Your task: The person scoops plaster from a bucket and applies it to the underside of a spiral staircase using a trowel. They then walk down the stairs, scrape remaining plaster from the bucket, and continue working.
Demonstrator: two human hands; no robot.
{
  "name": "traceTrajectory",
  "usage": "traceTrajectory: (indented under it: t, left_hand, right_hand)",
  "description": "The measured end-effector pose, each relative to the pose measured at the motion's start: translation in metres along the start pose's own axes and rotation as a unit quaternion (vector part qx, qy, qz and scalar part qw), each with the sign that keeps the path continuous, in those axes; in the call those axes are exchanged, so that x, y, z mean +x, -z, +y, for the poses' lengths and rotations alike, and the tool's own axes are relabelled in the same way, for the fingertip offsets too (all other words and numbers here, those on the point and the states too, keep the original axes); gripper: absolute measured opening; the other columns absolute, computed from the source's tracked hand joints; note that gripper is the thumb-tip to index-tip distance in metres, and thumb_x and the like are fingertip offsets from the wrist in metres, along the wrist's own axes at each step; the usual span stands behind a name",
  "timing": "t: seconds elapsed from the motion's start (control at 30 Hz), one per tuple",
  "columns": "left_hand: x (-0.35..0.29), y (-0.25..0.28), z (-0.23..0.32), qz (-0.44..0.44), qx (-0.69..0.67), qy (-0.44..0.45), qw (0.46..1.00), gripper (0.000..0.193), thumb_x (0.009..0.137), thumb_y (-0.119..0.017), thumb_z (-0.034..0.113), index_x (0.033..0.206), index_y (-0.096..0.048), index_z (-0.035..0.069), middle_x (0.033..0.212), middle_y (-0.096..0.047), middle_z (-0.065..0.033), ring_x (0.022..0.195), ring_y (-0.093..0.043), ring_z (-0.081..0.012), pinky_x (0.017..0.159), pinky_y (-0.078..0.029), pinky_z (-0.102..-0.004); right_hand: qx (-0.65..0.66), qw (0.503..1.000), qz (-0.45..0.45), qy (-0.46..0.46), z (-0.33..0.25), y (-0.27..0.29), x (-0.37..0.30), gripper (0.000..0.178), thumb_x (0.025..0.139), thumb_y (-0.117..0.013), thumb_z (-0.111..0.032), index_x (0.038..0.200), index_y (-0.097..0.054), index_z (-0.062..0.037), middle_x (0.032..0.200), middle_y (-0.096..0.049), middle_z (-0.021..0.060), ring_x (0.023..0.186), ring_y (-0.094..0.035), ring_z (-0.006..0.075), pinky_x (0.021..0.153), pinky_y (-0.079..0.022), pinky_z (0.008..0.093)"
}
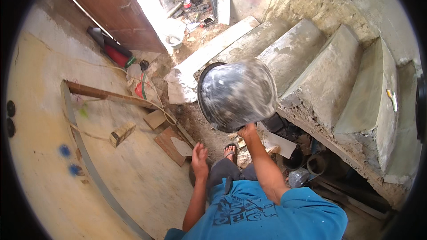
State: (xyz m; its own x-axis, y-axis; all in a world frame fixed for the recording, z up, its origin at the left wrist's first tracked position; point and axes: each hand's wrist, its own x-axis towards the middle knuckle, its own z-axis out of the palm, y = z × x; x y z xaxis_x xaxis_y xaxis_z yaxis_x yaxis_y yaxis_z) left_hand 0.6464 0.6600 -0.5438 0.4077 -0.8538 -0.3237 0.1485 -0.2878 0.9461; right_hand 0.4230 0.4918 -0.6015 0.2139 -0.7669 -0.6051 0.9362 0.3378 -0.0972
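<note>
A black bucket (240,93), smeared with pale grey cement, hangs tipped on its side in front of me, its rim turned to the left and its base to the right. Gripping the bucket's lower edge near the rim is my right hand (247,130), with the arm stretched forward; part of the grip is hidden. My left hand (199,156) is raised, apart from the bucket and holding nothing, its fingers stretched out. The inside of the bucket is out of sight.
Rough concrete stairs (320,71) rise on the right, with clutter and dark containers (316,163) beneath. A stained wooden panel (133,164) lies left. Ahead are sacks (144,86), a white bucket (174,41) and a brown door (111,9). My sandalled foot (229,152) stands on dirt.
</note>
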Motion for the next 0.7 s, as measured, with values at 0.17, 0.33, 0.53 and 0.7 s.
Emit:
traceTrajectory:
  t: [0.17,0.33,0.53,0.7]
  left_hand:
    - [-0.040,-0.097,0.108,-0.107,0.183,-0.409,0.887,0.044,0.083,-0.085,0.019,0.118,-0.066,0.000,0.106,-0.071,-0.0153,0.091,-0.071,-0.0319,0.080,-0.057,-0.0401]
    - [-0.091,-0.138,0.122,-0.280,0.140,-0.500,0.808,0.033,0.061,-0.079,0.001,0.093,-0.070,0.003,0.080,-0.063,-0.0085,0.068,-0.064,-0.0262,0.058,-0.051,-0.0367]
    - [-0.109,-0.137,0.115,-0.312,0.231,-0.505,0.771,0.024,0.068,-0.068,0.005,0.093,-0.066,0.005,0.076,-0.054,-0.0053,0.070,-0.059,-0.0231,0.062,-0.048,-0.0342]
    - [-0.109,-0.138,0.115,-0.313,0.252,-0.509,0.761,0.028,0.062,-0.069,0.004,0.090,-0.068,0.005,0.073,-0.052,-0.0044,0.068,-0.060,-0.0229,0.060,-0.049,-0.0350]
  right_hand:
    - [-0.105,0.983,-0.068,-0.137,0.033,0.026,-0.062,0.058,0.104,-0.054,-0.046,0.147,-0.053,-0.0071,0.145,-0.058,0.0142,0.127,-0.060,0.0360,0.110,-0.047,0.0549]
    - [-0.237,0.947,-0.087,-0.199,0.051,0.054,-0.118,0.052,0.102,-0.058,-0.038,0.143,-0.054,-0.0058,0.137,-0.062,0.0144,0.121,-0.062,0.0331,0.106,-0.049,0.0511]
    - [-0.411,0.885,-0.071,-0.205,0.045,0.085,-0.164,0.045,0.100,-0.061,-0.028,0.138,-0.057,-0.0043,0.127,-0.066,0.0147,0.113,-0.065,0.0296,0.100,-0.051,0.0466]
    - [-0.563,0.816,-0.016,-0.129,0.016,0.127,-0.188,0.040,0.098,-0.064,-0.020,0.134,-0.059,-0.0030,0.118,-0.069,0.0149,0.107,-0.067,0.0267,0.095,-0.053,0.0429]
